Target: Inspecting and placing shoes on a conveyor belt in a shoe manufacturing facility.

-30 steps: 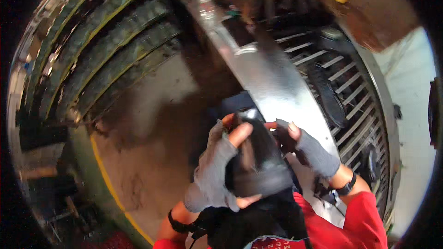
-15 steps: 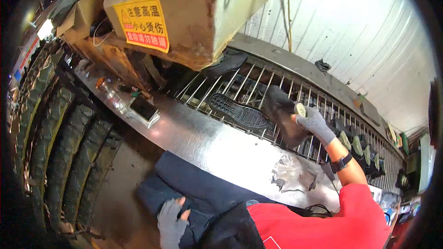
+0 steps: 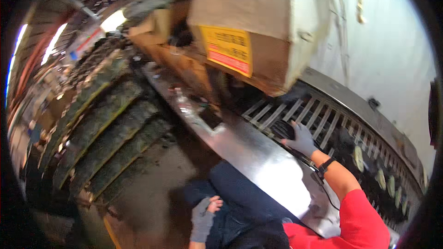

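Black shoe sole [image 3: 281, 130], one: lying on the slatted rack [image 3: 299, 109], close to its edge with the ledge.
Right hand [image 3: 303, 140], one, grey fingerless glove: thumb and forefinger parted about the sole's near end; through the blur on my feed I cannot tell whether they grip it or only touch it.
Left hand [image 3: 203, 220], one, matching glove: well apart from the right, low over navy cloth [image 3: 244, 198], fingers curled; I cannot tell whether they hold anything.
Metal ledge [image 3: 281, 170], one: shiny, running between cloth and rack.
Clear bottle [image 3: 182, 103], one: on the ledge's far stretch.
Housing [image 3: 249, 4], one: beige, above the rack, bearing a yellow-and-red label [image 3: 227, 50].
Tiered shelving [image 3: 108, 131], one: dark, at my left.
Corrugated wall [image 3: 392, 41], one: pale, behind the rack.
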Demonstrator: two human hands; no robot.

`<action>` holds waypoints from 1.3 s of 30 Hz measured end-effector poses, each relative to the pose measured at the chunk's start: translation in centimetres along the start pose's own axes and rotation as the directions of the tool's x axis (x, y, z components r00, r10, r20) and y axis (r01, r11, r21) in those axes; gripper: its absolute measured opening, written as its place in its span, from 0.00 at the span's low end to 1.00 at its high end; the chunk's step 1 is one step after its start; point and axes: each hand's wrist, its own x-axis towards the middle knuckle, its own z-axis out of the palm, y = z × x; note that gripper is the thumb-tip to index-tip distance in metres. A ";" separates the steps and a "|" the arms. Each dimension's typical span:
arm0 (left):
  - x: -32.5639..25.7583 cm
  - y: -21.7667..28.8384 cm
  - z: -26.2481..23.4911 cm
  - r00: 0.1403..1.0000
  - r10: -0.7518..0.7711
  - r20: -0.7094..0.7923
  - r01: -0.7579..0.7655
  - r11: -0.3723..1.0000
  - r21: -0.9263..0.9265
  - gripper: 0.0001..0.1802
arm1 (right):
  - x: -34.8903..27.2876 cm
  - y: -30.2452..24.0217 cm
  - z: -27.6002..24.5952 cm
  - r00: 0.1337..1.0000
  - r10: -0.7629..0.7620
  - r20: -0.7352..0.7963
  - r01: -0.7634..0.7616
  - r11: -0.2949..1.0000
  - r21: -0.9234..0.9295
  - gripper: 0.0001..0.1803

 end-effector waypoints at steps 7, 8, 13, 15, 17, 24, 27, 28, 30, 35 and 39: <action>0.1 -5.1 0.2 0.979 -0.188 0.081 0.205 0.897 -0.393 0.34 | 0.2 -6.8 -2.5 0.904 -0.428 -0.002 0.427 0.904 0.026 0.50; 0.4 -4.6 1.2 0.980 -0.167 0.112 0.200 0.871 -0.448 0.33 | 0.4 -11.5 -5.3 0.797 -0.540 0.272 0.542 0.837 0.071 0.49; 3.9 -3.4 5.0 0.949 -0.247 0.194 0.307 0.863 -0.401 0.30 | 1.1 -18.8 -4.1 0.229 -0.935 0.270 0.890 0.314 0.332 0.38; 4.1 -4.5 5.1 0.996 -0.085 0.014 0.086 0.992 -0.093 0.24 | 6.2 -15.3 0.2 0.384 -0.907 0.169 0.866 0.418 0.273 0.34; 2.8 -6.5 5.2 0.984 -0.170 -0.052 0.168 0.985 -0.027 0.23 | 12.3 -11.3 3.2 0.567 -0.812 0.138 0.803 0.582 0.126 0.29; 1.8 -7.0 5.5 0.964 -0.258 0.061 0.265 0.952 -0.156 0.28 | 24.5 5.6 7.1 0.878 -0.459 0.134 0.478 0.847 -0.234 0.20; 1.9 -8.3 5.7 0.938 -0.329 0.106 0.345 0.903 -0.255 0.29 | 19.7 3.6 6.1 0.812 -0.582 0.050 0.531 0.700 -0.478 0.19; 1.8 -8.0 5.8 0.925 -0.352 0.143 0.378 0.889 -0.259 0.29 | 16.7 3.9 5.6 0.812 -0.579 0.076 0.528 0.673 -0.518 0.20; 1.7 -5.5 5.3 0.944 -0.324 0.064 0.330 0.915 -0.233 0.27 | 11.2 0.4 3.5 0.815 -0.464 0.346 0.529 0.840 -0.118 0.19; 1.8 -5.7 4.5 0.925 -0.380 0.021 0.369 0.882 -0.294 0.21 | 12.6 -1.5 0.1 0.774 0.048 0.631 -0.265 0.930 0.255 0.28; 2.4 -4.0 4.9 0.897 -0.441 -0.035 0.410 0.859 -0.307 0.21 | 18.4 2.8 0.5 0.849 -0.529 -0.008 0.510 0.822 -0.251 0.25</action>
